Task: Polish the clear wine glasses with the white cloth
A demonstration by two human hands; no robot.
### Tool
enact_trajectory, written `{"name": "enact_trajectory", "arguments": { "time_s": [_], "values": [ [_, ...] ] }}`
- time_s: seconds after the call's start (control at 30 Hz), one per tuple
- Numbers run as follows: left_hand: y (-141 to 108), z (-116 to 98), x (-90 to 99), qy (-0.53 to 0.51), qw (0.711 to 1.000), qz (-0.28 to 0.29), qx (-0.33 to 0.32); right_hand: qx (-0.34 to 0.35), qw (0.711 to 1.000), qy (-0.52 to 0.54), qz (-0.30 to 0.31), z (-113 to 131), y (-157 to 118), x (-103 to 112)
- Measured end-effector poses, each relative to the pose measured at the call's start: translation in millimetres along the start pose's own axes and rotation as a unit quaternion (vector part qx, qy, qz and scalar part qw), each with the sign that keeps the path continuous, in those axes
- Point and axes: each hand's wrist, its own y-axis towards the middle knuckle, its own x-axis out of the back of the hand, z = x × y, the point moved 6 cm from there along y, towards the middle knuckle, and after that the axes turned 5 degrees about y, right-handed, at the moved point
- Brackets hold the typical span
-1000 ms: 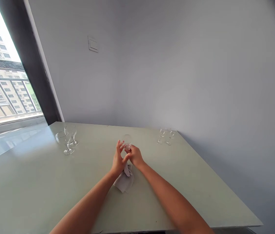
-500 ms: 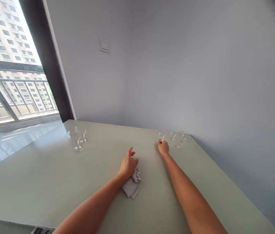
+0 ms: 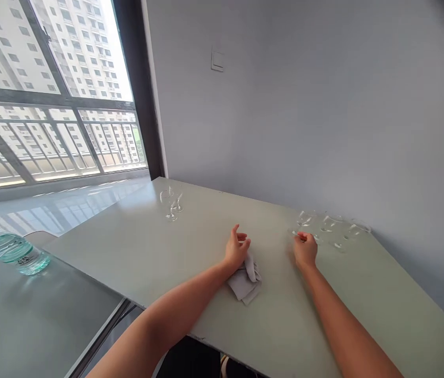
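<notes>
My left hand (image 3: 237, 248) rests over the top of a folded grey cloth (image 3: 244, 281), its fingers apart and slightly curled above the table. Farther right, my right hand (image 3: 306, 248) has its fingers pinched at the near side of a stemmed glass (image 3: 304, 219), around its stem or foot. More clear glasses (image 3: 329, 223) (image 3: 354, 230) stand just right of that hand, near the wall. Toward the table's far left corner is another small group of stemmed glasses (image 3: 172, 208).
The pale table (image 3: 135, 252) meets a grey wall at the back. At the left, a water bottle (image 3: 14, 253) with a green cap stands on a lower grey surface (image 3: 20, 315). Large windows (image 3: 60, 105) are behind it.
The view has turned left, bringing in the bottle and more window. My right hand is still by the same glass, and my left hand remains at the cloth.
</notes>
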Motion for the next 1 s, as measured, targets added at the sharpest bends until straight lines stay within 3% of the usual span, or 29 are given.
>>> {"name": "enact_trajectory", "arguments": {
  "time_s": [0.1, 0.17, 0.27, 0.33, 0.47, 0.53, 0.63, 0.77, 1.0],
  "values": [
    [2.9, -0.6, 9.5, -0.043, 0.997, -0.052, 0.023, 0.013, 0.991, -0.013, 0.129, 21.9, -44.0, -22.6],
    [4.8, -4.5, 18.8, -0.06, 0.993, -0.097, 0.026, 0.062, 0.962, -0.071, 0.258, 43.9, -81.8, -43.1],
    [10.3, -12.2, 40.3, -0.083, 0.98, -0.178, 0.028, 0.148, 0.923, -0.156, 0.318, 70.8, -125.8, -57.0],
    [15.7, -13.8, 61.9, -0.094, 0.964, -0.242, 0.049, 0.139, 0.926, -0.111, 0.334, 74.8, -138.4, -59.5],
    [25.6, -9.0, 123.9, -0.079, 0.924, -0.358, 0.108, -0.009, 0.921, 0.146, 0.36, 53.2, -130.4, -58.8],
    [26.8, -6.8, 162.1, -0.058, 0.898, -0.418, 0.123, -0.116, 0.902, 0.264, 0.32, 35.0, -118.0, -54.8],
    [29.7, -7.2, 212.5, -0.023, 0.871, -0.478, 0.116, -0.242, 0.859, 0.353, 0.279, 15.1, -107.1, -52.0],
    [44.3, -6.7, 246.6, 0.007, 0.878, -0.469, 0.094, -0.287, 0.82, 0.409, 0.279, 14.4, -103.9, -51.4],
    [70.5, 3.7, 251.4, 0.045, 0.919, -0.381, 0.093, -0.26, 0.829, 0.407, 0.282, 23.6, -107.2, -45.0]
  ]
}}
